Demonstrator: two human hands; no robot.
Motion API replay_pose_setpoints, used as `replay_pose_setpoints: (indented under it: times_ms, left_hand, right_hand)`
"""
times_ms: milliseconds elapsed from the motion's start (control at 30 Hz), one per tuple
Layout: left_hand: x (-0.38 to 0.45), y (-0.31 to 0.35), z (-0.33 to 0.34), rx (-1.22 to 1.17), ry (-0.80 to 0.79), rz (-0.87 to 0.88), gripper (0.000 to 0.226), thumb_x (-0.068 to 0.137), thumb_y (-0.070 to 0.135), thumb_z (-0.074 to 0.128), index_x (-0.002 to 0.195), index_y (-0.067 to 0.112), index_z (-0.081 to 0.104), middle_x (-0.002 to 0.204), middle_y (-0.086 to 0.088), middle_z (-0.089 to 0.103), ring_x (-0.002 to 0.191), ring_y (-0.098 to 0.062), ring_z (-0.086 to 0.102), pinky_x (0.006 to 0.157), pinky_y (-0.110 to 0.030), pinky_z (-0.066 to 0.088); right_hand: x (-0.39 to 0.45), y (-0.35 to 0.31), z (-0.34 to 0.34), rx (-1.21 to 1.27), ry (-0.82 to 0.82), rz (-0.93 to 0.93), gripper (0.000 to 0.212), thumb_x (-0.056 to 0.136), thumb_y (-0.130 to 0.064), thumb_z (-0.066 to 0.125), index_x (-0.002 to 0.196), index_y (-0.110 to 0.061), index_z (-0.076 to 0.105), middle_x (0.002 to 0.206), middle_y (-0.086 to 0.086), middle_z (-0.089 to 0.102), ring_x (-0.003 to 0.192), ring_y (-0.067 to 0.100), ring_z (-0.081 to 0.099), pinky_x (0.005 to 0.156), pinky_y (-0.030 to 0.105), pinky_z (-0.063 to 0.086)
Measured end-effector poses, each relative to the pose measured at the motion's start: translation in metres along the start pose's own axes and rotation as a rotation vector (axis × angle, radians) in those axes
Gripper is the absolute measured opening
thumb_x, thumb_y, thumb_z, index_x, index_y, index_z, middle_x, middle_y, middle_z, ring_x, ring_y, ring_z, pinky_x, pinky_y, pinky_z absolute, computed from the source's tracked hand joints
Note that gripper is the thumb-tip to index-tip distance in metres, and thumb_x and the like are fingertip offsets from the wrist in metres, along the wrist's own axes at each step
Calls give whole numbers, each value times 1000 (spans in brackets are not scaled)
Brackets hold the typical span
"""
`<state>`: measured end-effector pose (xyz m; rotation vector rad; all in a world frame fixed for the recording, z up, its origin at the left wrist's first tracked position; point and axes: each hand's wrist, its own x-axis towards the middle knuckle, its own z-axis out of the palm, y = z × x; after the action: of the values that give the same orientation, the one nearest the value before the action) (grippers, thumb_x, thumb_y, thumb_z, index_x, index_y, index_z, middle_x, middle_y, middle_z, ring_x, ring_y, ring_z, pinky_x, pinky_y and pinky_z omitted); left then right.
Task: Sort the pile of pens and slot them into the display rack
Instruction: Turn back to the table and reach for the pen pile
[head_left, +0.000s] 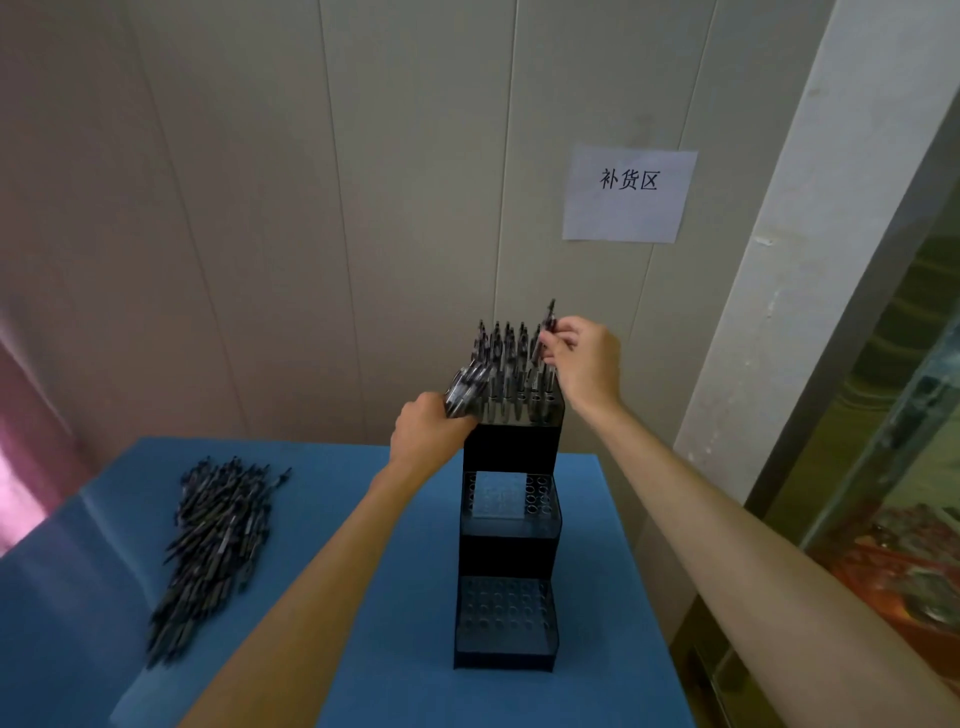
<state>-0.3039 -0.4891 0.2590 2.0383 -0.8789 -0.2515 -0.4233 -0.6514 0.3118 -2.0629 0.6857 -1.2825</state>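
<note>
Right hand (582, 364) pinches one dark pen (545, 332) by its upper part, fingers curled, pen near upright over the right end of the top tier's rows. Left hand (428, 431) grips a bundle of pens (464, 387), fist closed round them, pressed vs. the top-left corner of the display rack (509, 525).

Rack is a black three-step unit w/ clear hole-plates; top tier holds several rows of upright pens (506, 364), while the middle and bottom tiers show open holes (no pens seen in them). It stands right of centre on the blue surface (363, 597), fairly close to the right edge, its back near the far edge by the panelled wall (311, 208).

Pile of pens (218, 551) lies to the left, well apart from the rack, w/ bare blue between them. Paper sign (628, 195) on the wall above the right hand.
</note>
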Motion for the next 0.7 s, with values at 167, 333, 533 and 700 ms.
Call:
replay_pose_setpoints:
  times_ms: [167, 333, 533, 700]
  left_hand:
    - [3, -2, -4, -1, 7, 8, 30, 84, 14, 64, 62, 16, 43, 55, 2, 43, 48, -15, 37, 50, -24, 30]
    - [5, -3, -3, 2, -2, 5, 25, 84, 15, 65, 66, 14, 48, 58, 1, 47, 50, -16, 40, 52, -25, 33]
    - [5, -2, 2, 5, -10, 9, 26, 84, 16, 65, 66, 14, 47, 58, 1, 46, 51, -17, 40, 50, -26, 33]
    - [6, -2, 5, -5, -23, 14, 26, 84, 16, 65, 66, 15, 47, 59, 0, 47, 51, -18, 41, 52, -26, 33]
  right_hand:
    - [2, 3, 7, -77, -45, -23, 13, 92, -12, 69, 100, -2, 70, 86, 7, 73, 74, 16, 72, 74, 38, 62]
    - [2, 8, 11, -127, -102, -7, 17, 91, -16, 71, 103, -4, 71, 91, 9, 75, 79, 18, 73, 77, 41, 62]
    - [5, 9, 15, -231, -200, 25, 10, 89, -18, 74, 89, -8, 74, 76, -1, 70, 73, 12, 69, 93, 45, 56]
    - [-6, 19, 20, -283, -279, 57, 12, 90, -20, 72, 84, -10, 73, 72, -2, 70, 69, 10, 69, 91, 43, 57]
